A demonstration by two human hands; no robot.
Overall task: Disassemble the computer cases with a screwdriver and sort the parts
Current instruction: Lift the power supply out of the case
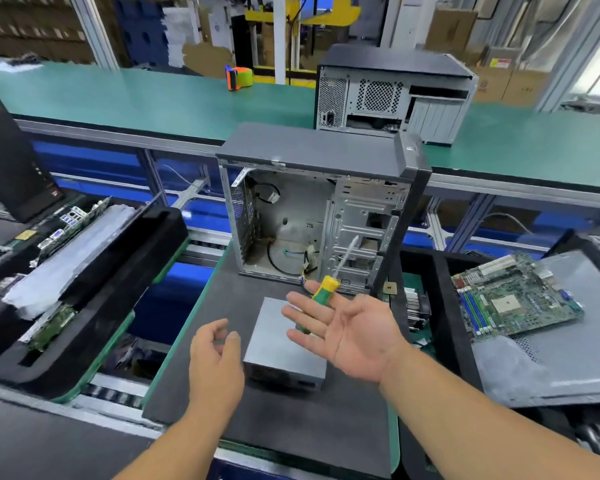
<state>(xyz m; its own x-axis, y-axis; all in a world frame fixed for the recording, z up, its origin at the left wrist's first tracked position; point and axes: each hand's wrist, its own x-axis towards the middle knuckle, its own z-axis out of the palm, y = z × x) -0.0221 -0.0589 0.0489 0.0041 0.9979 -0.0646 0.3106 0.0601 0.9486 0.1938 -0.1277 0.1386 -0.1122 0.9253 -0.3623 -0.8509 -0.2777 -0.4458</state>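
The screwdriver [326, 289] is lying across the fingers [305, 317] of the right hand [347, 336], which is spread palm-up with the fingers apart and straight, not curling round the handle; whether it is resting there or loose in the air I cannot tell. Its long axis is running from the palm up and away, the blurred shaft pointing into the open case [321, 209] just beyond. The left hand [215, 355] is hovering lower and to the left, fingers loosely curled and holding nothing, just beside the grey power supply [284, 351] that is sitting on the dark mat [257, 417] of the worktop. So the right hand is nearer the tool and the case, the left nearer the power supply, which I judge is the next part to sort. Trays are flanking the mat: one on the left with boards, one on the right carrying a motherboard [513, 296]. A second case [395, 95] is standing well apart on the green bench behind. Nothing is standing between the left hand and the power supply.
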